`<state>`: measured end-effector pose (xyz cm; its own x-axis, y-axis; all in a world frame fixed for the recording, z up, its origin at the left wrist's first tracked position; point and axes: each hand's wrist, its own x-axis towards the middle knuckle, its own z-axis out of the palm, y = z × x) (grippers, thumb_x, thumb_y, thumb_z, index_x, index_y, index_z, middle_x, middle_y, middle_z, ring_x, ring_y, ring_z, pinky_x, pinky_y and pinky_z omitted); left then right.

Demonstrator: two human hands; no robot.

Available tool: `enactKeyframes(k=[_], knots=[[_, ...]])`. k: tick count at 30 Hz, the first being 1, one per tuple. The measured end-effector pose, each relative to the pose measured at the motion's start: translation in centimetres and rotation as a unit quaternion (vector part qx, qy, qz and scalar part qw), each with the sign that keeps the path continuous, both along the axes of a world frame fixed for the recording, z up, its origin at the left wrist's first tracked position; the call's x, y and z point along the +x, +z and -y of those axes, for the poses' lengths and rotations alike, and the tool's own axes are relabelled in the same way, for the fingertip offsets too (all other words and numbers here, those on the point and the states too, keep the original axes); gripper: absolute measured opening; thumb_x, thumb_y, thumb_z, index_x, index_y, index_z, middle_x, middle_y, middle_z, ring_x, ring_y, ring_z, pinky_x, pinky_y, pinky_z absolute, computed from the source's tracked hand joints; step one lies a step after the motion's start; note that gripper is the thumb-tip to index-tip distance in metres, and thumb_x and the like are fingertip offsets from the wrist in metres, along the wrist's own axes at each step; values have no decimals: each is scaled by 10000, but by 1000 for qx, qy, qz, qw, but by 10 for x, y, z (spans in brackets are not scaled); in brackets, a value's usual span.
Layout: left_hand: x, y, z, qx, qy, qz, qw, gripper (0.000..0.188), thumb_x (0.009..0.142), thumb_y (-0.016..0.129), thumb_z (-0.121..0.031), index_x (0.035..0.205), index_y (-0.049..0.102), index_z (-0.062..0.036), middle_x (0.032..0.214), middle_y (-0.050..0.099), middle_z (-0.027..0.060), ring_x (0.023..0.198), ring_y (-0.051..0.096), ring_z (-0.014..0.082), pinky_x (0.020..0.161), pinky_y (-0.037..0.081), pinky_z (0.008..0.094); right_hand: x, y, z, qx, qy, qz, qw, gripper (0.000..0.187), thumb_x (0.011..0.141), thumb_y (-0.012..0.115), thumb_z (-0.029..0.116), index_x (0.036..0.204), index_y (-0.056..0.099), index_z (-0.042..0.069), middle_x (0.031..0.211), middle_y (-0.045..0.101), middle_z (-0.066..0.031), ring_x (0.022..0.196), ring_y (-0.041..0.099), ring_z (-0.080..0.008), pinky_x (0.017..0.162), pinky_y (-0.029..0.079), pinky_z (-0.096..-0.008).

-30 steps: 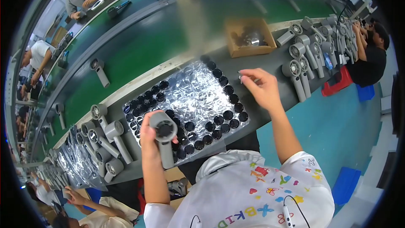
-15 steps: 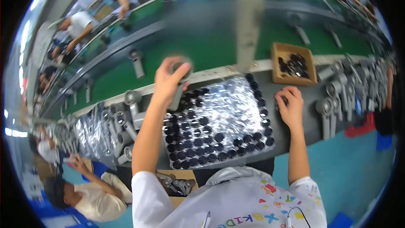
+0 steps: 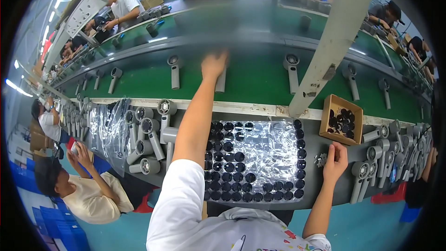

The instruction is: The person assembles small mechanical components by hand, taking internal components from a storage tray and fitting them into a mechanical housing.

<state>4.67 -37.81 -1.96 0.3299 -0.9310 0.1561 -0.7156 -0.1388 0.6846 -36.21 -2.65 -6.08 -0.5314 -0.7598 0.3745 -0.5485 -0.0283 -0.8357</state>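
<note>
Along the green belt point(image 3: 144, 82) beyond the grey bench point(image 3: 311, 142) lie handheld fans point(image 3: 174, 75).

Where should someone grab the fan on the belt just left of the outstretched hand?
Probably the handle of the fan, from the near side: it is slim and straight, pointing toward the near edge of the belt, with the round head farthest away.

I see a passage over the green belt point(image 3: 258, 78), upper centre, between the gray fan point(image 3: 220, 82) at the left hand point(image 3: 214, 66) and another fan point(image 3: 292, 70). Right of that, a slanting post point(image 3: 338, 37) blocks me. Toward lower right, a cardboard box point(image 3: 340, 137) and clustered fans point(image 3: 360, 170) hem in the right hand point(image 3: 335, 161) from above and the right.
</note>
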Motion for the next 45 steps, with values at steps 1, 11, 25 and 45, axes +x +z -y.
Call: enactKeyframes(k=[1, 11, 25, 45], knots=[[9, -1, 3, -20, -29, -1, 999, 686, 894, 560, -691, 1066, 743, -53, 1078, 724, 216, 1049, 674, 418, 958, 505, 481, 0, 0, 2, 1, 3, 1, 1000, 122, 1011, 632, 73, 1076, 670, -23, 1004, 653, -26, 893, 612, -95, 794, 486, -228], [163, -12, -27, 129, 269, 176, 938, 479, 883, 717, -277, 1255, 582, -8, 1274, 667, 188, 1218, 629, 366, 986, 523, 495, -4, -4, 7, -58, 23, 148, 987, 152, 975, 671, 22, 1116, 699, -27, 1015, 679, -28, 906, 625, -96, 806, 506, -232], [28, 93, -242, -102, -230, -561, 789, 453, 986, 656, -163, 1331, 403, -13, 1146, 644, 180, 738, 684, 231, 599, 577, 344, -11, 1, -11, -90, 24, 202, 975, 171, 983, 675, 60, 1144, 689, 3, 1120, 691, -32, 880, 615, -72, 671, 462, -211], [-64, 40, -408, 67, -282, -610, 738, 658, 947, 550, 78, 1483, 213, -102, 1108, 616, 142, 654, 572, 110, 533, 473, 256, 178, 103, -40, -105, 344, -15, 933, 185, 799, 746, -28, 975, 759, 26, 1144, 653, -125, 989, 635, -265, 764, 524, -340]])
